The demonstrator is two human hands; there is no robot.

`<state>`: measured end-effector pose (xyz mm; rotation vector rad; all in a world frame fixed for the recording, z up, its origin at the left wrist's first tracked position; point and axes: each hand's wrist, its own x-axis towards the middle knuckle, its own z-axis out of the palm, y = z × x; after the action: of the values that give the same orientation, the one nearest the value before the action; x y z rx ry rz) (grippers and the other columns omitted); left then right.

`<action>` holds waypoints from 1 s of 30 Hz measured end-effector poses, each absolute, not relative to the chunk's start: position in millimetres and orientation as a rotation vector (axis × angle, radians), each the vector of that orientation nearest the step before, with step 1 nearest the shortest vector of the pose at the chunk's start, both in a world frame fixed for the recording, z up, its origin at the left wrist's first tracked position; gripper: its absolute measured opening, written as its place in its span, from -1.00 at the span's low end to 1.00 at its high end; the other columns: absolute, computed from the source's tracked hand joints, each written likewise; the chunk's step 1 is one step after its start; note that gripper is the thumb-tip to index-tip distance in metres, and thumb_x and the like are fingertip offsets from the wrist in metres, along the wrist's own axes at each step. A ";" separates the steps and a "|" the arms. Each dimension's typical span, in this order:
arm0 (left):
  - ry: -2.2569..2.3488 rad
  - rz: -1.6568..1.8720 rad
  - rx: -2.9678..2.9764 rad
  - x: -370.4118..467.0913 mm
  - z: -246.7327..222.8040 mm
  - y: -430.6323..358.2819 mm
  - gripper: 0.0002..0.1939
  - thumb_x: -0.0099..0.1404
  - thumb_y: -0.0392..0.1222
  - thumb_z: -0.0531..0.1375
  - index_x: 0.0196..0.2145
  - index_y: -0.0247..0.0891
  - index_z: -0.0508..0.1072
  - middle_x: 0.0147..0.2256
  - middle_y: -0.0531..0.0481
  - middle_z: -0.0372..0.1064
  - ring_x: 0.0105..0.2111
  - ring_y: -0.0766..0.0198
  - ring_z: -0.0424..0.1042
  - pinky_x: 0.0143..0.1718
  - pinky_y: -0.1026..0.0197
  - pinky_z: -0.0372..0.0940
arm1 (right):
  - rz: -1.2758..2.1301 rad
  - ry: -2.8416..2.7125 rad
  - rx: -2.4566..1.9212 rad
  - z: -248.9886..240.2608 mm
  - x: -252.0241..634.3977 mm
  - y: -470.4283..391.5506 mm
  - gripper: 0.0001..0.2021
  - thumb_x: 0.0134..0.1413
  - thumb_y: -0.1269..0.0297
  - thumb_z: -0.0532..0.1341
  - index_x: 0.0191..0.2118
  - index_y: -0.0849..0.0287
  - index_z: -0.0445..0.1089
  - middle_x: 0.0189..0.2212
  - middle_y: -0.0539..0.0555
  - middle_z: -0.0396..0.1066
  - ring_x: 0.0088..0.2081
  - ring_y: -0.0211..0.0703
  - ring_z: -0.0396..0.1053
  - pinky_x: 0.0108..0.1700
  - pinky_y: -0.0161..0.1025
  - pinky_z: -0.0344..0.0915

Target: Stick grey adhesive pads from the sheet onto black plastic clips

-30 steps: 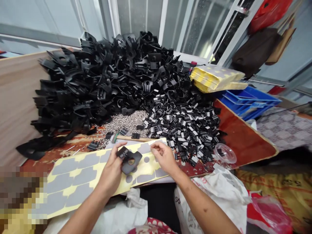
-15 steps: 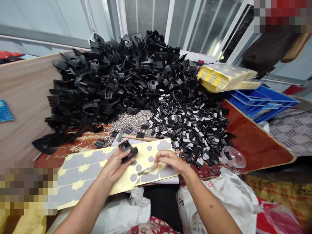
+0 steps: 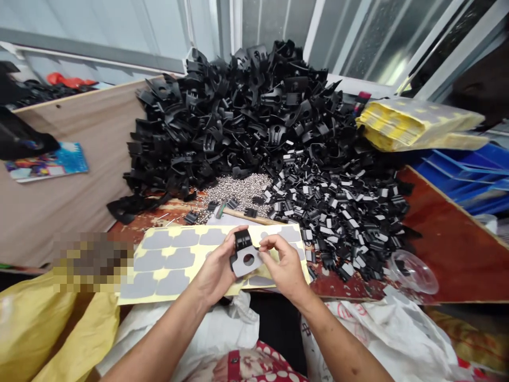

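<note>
My left hand holds a black plastic clip part above a yellow backing sheet that carries rows of grey stickers. A grey sticker with a round hole lies against the part's face. At the sticker's right edge, my right hand pinches with thumb and forefinger. Whether the sticker is fully stuck down cannot be made out. Behind the sheet lies a hammer with a wooden handle.
A tall heap of black plastic parts fills the back. In front are small metal pieces and many small black clips with grey pads. To the right are a clear plastic bowl, stacked yellow sheets and a blue crate.
My right hand has brought the grey sticker from over the sheet to the black part. The left hand has turned the part, and the view has swung left.
</note>
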<state>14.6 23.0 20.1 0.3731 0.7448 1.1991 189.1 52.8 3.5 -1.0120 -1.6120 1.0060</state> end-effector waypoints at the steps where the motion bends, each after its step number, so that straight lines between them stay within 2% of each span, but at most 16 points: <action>1: 0.738 1.196 0.386 14.4 20.3 22.7 -0.58 0.39 0.04 0.24 0.14 -0.10 0.39 -0.11 -0.11 0.44 -0.26 0.11 0.47 -0.32 0.09 0.45 | 1.016 -1.584 -1.014 1.6 187.6 53.5 -0.87 0.11 0.43 0.24 -0.21 0.12 0.43 -0.32 0.00 0.46 -0.23 -0.16 0.43 -0.09 -0.23 0.35; 16: 0.701 1.199 0.404 7.4 15.5 18.1 -0.61 0.43 0.02 0.18 0.16 -0.06 0.36 -0.05 -0.12 0.39 -0.24 0.12 0.47 -0.30 0.06 0.47 | 0.952 -1.614 -1.059 1.1 175.8 52.2 -0.90 0.11 0.43 0.22 -0.26 0.12 0.43 -0.34 0.00 0.46 -0.25 -0.16 0.43 -0.13 -0.24 0.36; 19: 0.696 1.198 0.451 8.2 15.4 16.6 -0.54 0.35 -0.10 0.26 0.18 -0.06 0.32 -0.09 -0.08 0.40 -0.26 0.16 0.49 -0.28 0.09 0.46 | 0.883 -1.691 -1.045 1.0 175.3 51.2 -0.89 0.14 0.46 0.20 -0.26 0.11 0.40 -0.34 0.00 0.44 -0.25 -0.15 0.42 -0.15 -0.25 0.36; 21: 0.746 1.226 0.522 12.7 13.2 15.3 -0.44 0.26 -0.21 0.32 0.17 -0.03 0.28 -0.16 -0.01 0.40 -0.36 0.25 0.47 -0.37 0.21 0.42 | 0.778 -1.789 -1.019 -0.8 174.6 48.4 -0.86 0.16 0.49 0.18 -0.22 0.10 0.38 -0.31 0.01 0.41 -0.24 -0.15 0.41 -0.14 -0.23 0.37; 23: 0.854 1.294 0.584 19.8 8.2 13.8 -0.42 0.22 -0.24 0.35 0.13 -0.01 0.25 -0.23 0.07 0.37 -0.48 0.34 0.41 -0.51 0.30 0.34 | 0.630 -1.894 -0.984 -3.8 173.6 43.9 -0.79 0.18 0.51 0.16 -0.12 0.10 0.36 -0.20 0.07 0.37 -0.23 -0.15 0.40 -0.12 -0.19 0.38; 26: 1.031 1.406 0.652 30.1 -3.2 11.1 -0.50 0.23 -0.16 0.36 0.06 -0.03 0.26 -0.26 0.12 0.29 -0.53 0.38 0.35 -0.61 0.33 0.31 | 0.349 -2.026 -0.935 -7.5 172.8 35.9 -0.67 0.21 0.52 0.16 0.06 0.11 0.30 -0.05 0.18 0.28 -0.16 -0.09 0.39 -0.06 -0.09 0.40; 28: 1.092 1.439 0.688 32.4 -9.8 8.2 -0.52 0.23 -0.14 0.35 0.04 -0.04 0.27 -0.25 0.13 0.27 -0.54 0.37 0.34 -0.62 0.31 0.33 | 0.164 -2.064 -0.956 -6.9 173.7 31.6 -0.65 0.21 0.44 0.23 0.10 0.09 0.29 -0.02 0.22 0.28 -0.07 0.03 0.36 0.01 0.05 0.37; 30: 1.144 1.452 0.723 28.2 -12.4 3.2 -0.52 0.23 -0.13 0.35 0.04 -0.04 0.28 -0.27 0.12 0.26 -0.51 0.34 0.36 -0.63 0.33 0.32 | 0.158 -2.037 -1.055 -4.0 175.8 30.1 -0.58 0.14 0.34 0.34 0.10 0.09 0.30 0.01 0.23 0.30 0.01 0.13 0.33 0.07 0.14 0.32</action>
<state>28.2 3.2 -12.4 0.7233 1.1435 1.4516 175.8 30.1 -4.0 -1.0550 -2.0373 0.1581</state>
